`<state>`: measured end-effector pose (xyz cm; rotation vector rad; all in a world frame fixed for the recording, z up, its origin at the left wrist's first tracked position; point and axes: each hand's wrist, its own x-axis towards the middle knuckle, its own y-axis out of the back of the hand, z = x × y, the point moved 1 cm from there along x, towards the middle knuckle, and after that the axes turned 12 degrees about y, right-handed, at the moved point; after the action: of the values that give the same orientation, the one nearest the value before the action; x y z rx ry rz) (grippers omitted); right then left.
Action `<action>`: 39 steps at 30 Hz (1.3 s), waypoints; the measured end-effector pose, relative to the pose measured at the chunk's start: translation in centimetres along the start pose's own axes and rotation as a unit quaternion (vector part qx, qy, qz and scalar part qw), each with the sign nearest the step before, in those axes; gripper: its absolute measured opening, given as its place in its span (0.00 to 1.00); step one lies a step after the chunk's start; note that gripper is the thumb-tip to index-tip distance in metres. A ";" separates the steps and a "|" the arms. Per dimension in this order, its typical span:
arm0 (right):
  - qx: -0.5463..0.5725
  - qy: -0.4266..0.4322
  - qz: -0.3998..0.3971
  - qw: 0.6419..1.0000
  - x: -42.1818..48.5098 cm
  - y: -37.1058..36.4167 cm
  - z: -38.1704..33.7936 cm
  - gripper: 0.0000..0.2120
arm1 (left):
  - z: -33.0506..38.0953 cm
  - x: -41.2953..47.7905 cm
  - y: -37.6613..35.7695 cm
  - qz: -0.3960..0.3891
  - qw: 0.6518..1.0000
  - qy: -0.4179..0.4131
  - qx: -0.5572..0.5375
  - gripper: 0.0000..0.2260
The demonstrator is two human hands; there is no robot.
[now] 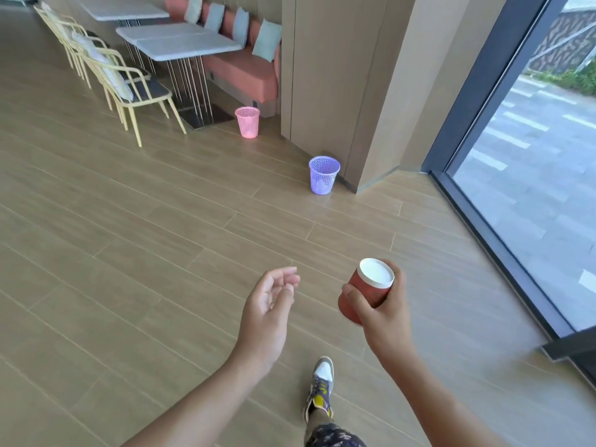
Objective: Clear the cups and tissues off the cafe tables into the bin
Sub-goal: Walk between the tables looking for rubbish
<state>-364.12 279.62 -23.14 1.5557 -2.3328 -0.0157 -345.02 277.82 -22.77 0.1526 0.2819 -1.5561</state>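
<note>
My right hand (pixel 383 312) grips a red paper cup (pixel 361 290) with a white lid, held tilted over the wooden floor at the lower right. My left hand (pixel 267 311) hangs beside it, palm up, fingers loosely curled and holding nothing. A purple mesh bin (pixel 323 175) stands on the floor ahead, against the corner of a wooden pillar. A pink mesh bin (pixel 247 122) stands farther back by the end of the bench. Both bins are well beyond my hands.
Grey cafe tables (pixel 180 46) with yellow chairs (pixel 135 88) and a coral bench (pixel 245 72) with cushions fill the back left. A wooden pillar (pixel 338 75) and a tall glass wall (pixel 522 156) line the right. My shoe (pixel 321 388) is below.
</note>
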 end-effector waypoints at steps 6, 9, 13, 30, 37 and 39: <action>0.010 -0.021 -0.004 1.000 11.4 -3.6 5.2 0.30 | 1.5 12.4 -2.5 0.011 1.000 0.008 0.014 0.13; 0.015 -0.024 -0.009 1.000 18.7 -5.1 7.2 0.30 | 3.3 19.6 -4.3 0.026 0.999 0.006 0.026 0.14; 0.013 -0.022 -0.015 1.000 28.9 -6.2 8.2 0.30 | 6.7 28.3 -7.1 0.035 0.999 0.004 0.025 0.14; -0.023 -0.007 0.014 1.000 58.5 -15.2 15.3 0.29 | 14.4 60.4 -10.6 0.012 1.000 -0.008 -0.001 0.14; -0.017 -0.006 0.049 0.999 71.6 -22.8 16.8 0.31 | 19.1 75.3 -8.7 -0.027 1.000 -0.012 0.011 0.11; -0.009 -0.001 0.056 0.998 75.1 -25.1 17.0 0.30 | 20.8 79.2 -7.9 -0.031 0.999 -0.016 0.023 0.11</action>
<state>-372.41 199.11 -23.83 1.4147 -2.4116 -0.0101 -351.89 195.84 -23.79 0.1566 0.2274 -1.6251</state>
